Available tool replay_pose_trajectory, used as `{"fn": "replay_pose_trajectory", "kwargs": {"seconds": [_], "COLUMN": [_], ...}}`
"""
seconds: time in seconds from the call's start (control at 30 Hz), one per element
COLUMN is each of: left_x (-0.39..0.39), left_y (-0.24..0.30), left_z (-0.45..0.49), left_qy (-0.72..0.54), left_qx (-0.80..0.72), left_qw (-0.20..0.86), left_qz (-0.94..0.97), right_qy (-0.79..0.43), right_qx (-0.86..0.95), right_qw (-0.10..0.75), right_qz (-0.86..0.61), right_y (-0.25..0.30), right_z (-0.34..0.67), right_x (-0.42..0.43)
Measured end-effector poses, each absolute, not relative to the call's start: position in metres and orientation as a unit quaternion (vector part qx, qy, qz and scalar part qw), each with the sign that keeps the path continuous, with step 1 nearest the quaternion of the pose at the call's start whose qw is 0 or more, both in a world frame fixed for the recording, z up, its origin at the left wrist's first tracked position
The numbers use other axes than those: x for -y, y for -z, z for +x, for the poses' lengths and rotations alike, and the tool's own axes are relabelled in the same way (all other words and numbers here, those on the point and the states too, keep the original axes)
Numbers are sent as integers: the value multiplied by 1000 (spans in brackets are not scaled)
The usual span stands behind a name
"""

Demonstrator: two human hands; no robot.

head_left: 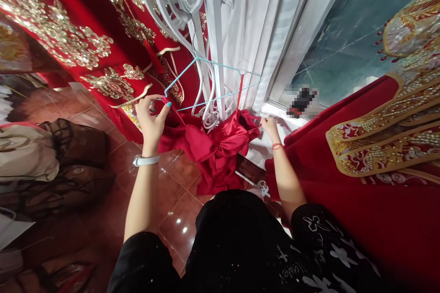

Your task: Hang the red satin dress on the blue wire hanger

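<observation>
A red satin dress (220, 144) hangs from a light blue wire hanger (220, 98), whose hook catches on white scrolled metalwork. On the right half of the hanger a red strap (240, 89) is looped over the wire. My left hand (151, 112) is closed at the hanger's left end, finger and thumb on the dress's other strap; the exact grip is partly hidden. My right hand (270, 127) pinches the right edge of the dress, apart from the hanger.
A white metal rack (216, 32) stands ahead, beside a framed mirror (337, 27). Red garments with gold embroidery hang left (68, 36) and right (378, 146). Dark bags (75, 146) sit at left on the tiled floor (175, 183).
</observation>
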State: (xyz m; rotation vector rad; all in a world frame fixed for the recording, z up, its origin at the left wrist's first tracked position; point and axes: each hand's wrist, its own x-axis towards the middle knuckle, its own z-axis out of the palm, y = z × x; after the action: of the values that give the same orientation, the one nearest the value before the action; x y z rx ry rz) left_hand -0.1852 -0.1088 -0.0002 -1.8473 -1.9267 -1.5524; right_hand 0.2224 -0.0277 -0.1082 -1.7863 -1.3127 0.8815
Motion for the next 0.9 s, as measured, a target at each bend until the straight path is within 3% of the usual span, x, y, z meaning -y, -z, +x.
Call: {"fn": "replay_pose_trajectory", "kwargs": {"seconds": [0.07, 0.2, 0.3, 0.53, 0.73, 0.9], "left_x": [107, 104, 102, 94, 95, 99], "left_y": [0, -2, -2, 2, 14, 18], "left_z": [-182, -183, -186, -197, -187, -184], "left_qy": [502, 519, 521, 518, 520, 529], "left_qx": [627, 615, 617, 621, 616, 609], "left_qw": [25, 5, -1, 23, 36, 33], "left_qz": [-595, -594, -589, -588, -590, -590], "right_qy": [-381, -430, -366, -266, -267, -195], "right_qx": [509, 465, 485, 557, 691, 772], "right_qw": [425, 636, 688, 683, 568, 497], "right_qz": [-645, -441, -398, -389, -360, -345], "right_y": [94, 69, 49, -2, -34, -34], "right_z": [229, 229, 222, 213, 195, 193], "right_x": [23, 15, 8, -17, -30, -38]}}
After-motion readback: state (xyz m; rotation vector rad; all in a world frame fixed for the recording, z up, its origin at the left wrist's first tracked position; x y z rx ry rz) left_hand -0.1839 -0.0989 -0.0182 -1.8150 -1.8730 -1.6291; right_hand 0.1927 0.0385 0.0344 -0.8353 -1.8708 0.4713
